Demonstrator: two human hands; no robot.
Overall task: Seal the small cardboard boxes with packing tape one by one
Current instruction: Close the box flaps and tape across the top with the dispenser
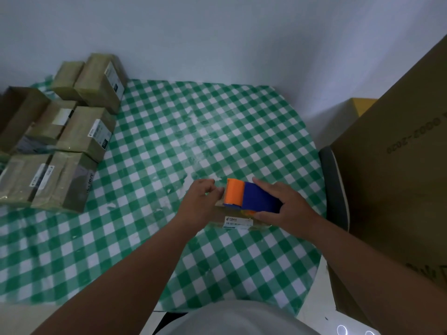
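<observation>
Our right hand (pixel 287 209) has its grip curled around the blue-and-orange tape dispenser (pixel 251 198), which sits on a small cardboard box (pixel 238 222) on the green-checked surface (pixel 169 141). Our left hand (pixel 200 204), fingers curled, steadies the box's left end. Taped boxes (pixel 72 131) sit stacked far left.

Both forearms are bare from the frame's lower edge up to the wrists, with no sleeve, watch, band or glove showing. The left hand (pixel 202 204) and right hand (pixel 286 205) carry no rings that can be made out. At 6 o'clock a pale grey-white shirt (pixel 232 319) covers the torso.
</observation>
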